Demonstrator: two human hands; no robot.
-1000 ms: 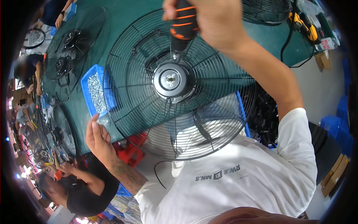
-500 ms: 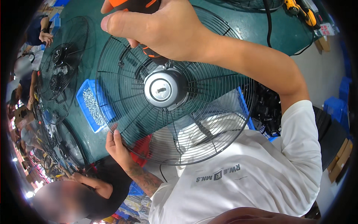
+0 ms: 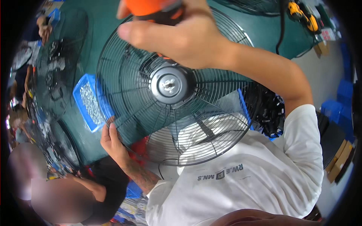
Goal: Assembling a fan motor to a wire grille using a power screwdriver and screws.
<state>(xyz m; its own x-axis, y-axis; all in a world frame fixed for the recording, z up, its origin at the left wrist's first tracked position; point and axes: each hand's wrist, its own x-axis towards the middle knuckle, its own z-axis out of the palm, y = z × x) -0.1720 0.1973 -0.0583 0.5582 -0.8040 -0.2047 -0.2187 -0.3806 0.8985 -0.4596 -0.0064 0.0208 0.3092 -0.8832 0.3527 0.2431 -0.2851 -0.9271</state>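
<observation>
A round black wire fan guard (image 3: pixel 130 107) lies in front of me, a dark motor housing with a silvery centre (image 3: pixel 169 86) in its middle. My right hand (image 3: pixel 184 37), slightly blurred, is closed around an orange and black power screwdriver (image 3: pixel 154 7) above the far side of the housing. The tool's tip is hidden behind the hand. At the guard's near left rim, my left hand (image 3: pixel 113 141) grips the wire edge between thumb and fingers.
A blue bin of screws (image 3: pixel 90 103) stands left of the guard on the green table (image 3: pixel 90 145). Right of it is a bin of black parts (image 3: pixel 267 111). Yellow and black power tools (image 3: pixel 301 17) lie far right; a black cable (image 3: pixel 281 30) hangs nearby. Co-workers and more fans (image 3: pixel 56 71) are at left.
My right hand and the screwdriver have shifted right and slightly nearer; the tool's lower end is now mostly hidden. The housing appears a little further right. My left hand stays on the guard's rim.
</observation>
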